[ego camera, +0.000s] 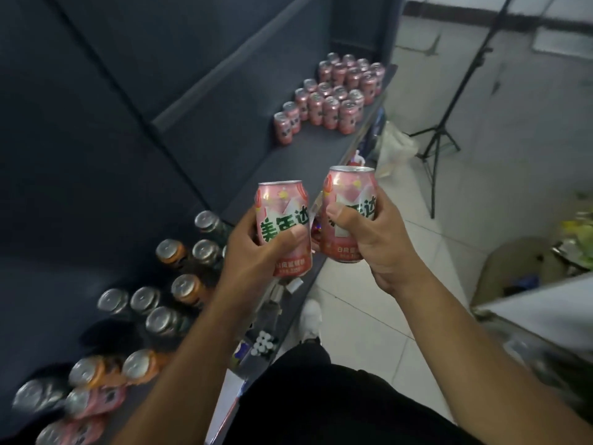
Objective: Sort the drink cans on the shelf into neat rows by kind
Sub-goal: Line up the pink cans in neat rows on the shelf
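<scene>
Low on my left, the mixed cans (163, 321) are standing unsorted on the shelf (256, 149): orange, dark and a few pink ones, blurring at the near end. My left hand (253, 255) is holding the left can (282, 220), a pink one, upright above the shelf's front edge. The fingers are wrapping round its back and the thumb is pressing across the label.

I judge it is going to the pink rows (333, 91) at the shelf's far end, well apart from me, with bare shelf between. The right can (349, 200), also pink, is sitting just beside the left one with a narrow gap showing. My right hand (375, 239) is clamping it the same way, out over the floor.

To do this well, I am thinking of carrying both upright and level while stepping along the shelf, minding the tripod (439, 136) on the floor to my right. The near end of the rows is looking ragged, with the back lines reaching closer to me than the front. So I am planning to set one can down at a time, base flat, then slide it until it is touching its neighbour. Coming in from the open side should be sparing the standing cans a knock, and I am letting go only once each base is resting square.
</scene>
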